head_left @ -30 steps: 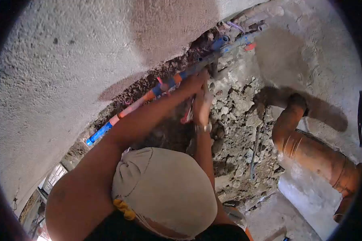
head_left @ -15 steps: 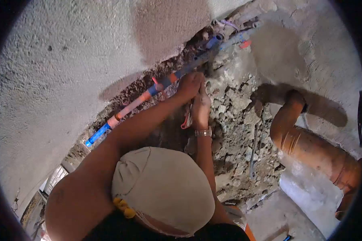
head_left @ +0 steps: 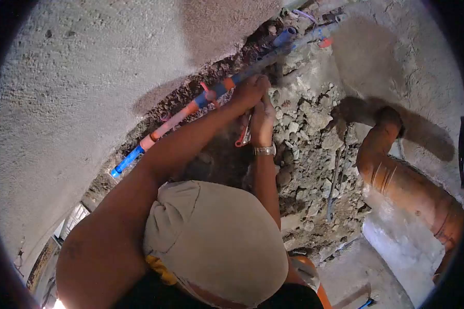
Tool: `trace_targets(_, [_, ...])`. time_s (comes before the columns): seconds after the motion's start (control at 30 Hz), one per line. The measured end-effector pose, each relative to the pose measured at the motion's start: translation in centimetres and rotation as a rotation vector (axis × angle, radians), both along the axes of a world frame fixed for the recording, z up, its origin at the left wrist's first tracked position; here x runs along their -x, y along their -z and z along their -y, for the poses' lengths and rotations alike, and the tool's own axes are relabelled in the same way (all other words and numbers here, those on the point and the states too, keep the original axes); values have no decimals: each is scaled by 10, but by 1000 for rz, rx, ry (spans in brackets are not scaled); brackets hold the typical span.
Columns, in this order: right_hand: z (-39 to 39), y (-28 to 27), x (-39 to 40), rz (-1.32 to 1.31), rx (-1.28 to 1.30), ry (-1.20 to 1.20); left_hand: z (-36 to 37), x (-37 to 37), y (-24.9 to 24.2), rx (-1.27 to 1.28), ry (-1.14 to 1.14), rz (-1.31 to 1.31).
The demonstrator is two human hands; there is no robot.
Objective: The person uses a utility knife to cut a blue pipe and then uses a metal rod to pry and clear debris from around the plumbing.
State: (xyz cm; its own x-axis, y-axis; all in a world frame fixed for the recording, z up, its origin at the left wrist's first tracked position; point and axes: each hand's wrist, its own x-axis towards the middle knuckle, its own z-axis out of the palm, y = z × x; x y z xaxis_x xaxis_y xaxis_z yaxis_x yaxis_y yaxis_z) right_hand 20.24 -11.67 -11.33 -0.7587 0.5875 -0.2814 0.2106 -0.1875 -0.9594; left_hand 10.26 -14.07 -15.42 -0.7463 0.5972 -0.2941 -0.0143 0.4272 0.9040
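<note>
Neither of my own hands is in view. In front of me, a co-worker in a pale cap [head_left: 216, 239] stretches both bare arms toward a trench. The co-worker's left hand [head_left: 251, 91] is closed beside the blue-and-orange pipe [head_left: 211, 96], against the right hand [head_left: 263, 118], whose wrist has a metal watch [head_left: 265, 150]. A tool with red and metal parts [head_left: 243, 136] sticks out below that right hand; its kind is hidden. What the fingertips grip cannot be seen. A red piece [head_left: 210, 95] crosses the pipe.
Broken rubble [head_left: 312, 134] fills the ground right of the hands. A thick orange-brown drain pipe [head_left: 402, 180] runs down the right side. A rough plastered wall [head_left: 98, 67] borders the trench on the left. A short blue pipe end [head_left: 286, 36] lies at the top.
My view has shifted slightly, so the pipes and rubble sit higher and farther right. The co-worker's hands stay together beside the pipe.
</note>
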Motion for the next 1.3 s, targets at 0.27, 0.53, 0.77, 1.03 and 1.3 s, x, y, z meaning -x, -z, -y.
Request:
trace_targets(0.27, [27, -16, 11, -88, 245, 93, 8, 1, 40, -63, -8, 186])
trace_targets(0.53, [25, 3, 12, 99, 214, 213, 18, 0, -3, -319, 58, 279])
trace_targets(0.77, [-5, 58, 2, 312, -437, -29, 16, -2, 30, -258, 165, -31])
trace_targets(1.03, [0, 14, 9, 164, -234, 63, 12, -3, 14, -184, 94, 96])
trace_targets(1.3, [-6, 22, 12, 77, -135, 97, 3, -4, 9, -266, -44, 270])
